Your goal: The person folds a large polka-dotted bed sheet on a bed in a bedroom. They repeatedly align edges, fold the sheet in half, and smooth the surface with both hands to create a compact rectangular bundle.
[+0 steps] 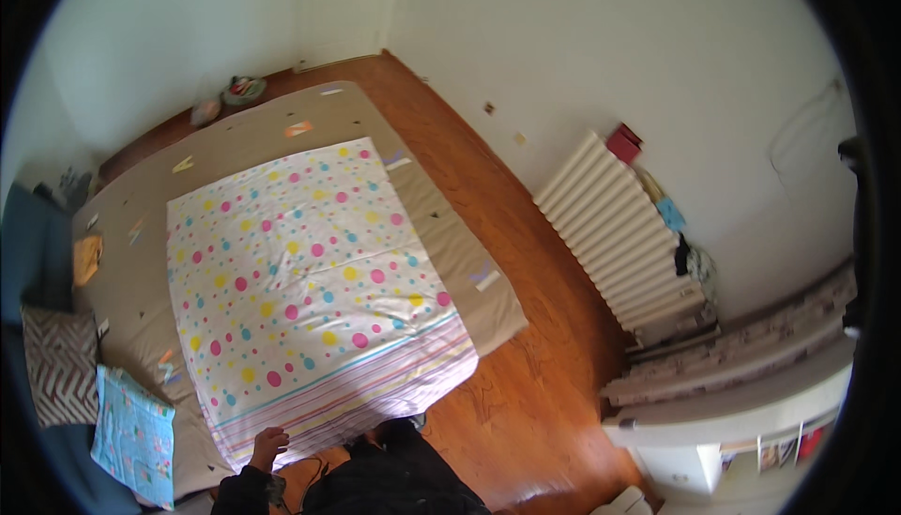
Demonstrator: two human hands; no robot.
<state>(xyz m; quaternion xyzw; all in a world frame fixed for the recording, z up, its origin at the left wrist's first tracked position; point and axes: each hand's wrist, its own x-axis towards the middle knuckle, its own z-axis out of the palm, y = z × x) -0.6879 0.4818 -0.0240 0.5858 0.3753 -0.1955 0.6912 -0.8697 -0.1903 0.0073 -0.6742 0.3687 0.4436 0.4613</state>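
Observation:
A white sheet with pink, yellow and blue dots (303, 254) is spread over the brown-covered bed (457, 233). Its striped end (352, 395) hangs towards me at the near edge. Over the near left corner of this sheet is my left hand (269, 444), fingers loosely bent and apart, with nothing seen in them. Whether the fingertips touch the cloth cannot be made out. My right hand is out of view; the dark sleeve and clothing fill the bottom middle.
A blue patterned cloth (135, 430) and a zigzag-patterned cushion (62, 367) lie at the bed's left, beside the blue headboard (35, 254). Wooden floor (521, 360) runs along the right, past a white radiator (612, 233). A white door (345, 8) stands at the back.

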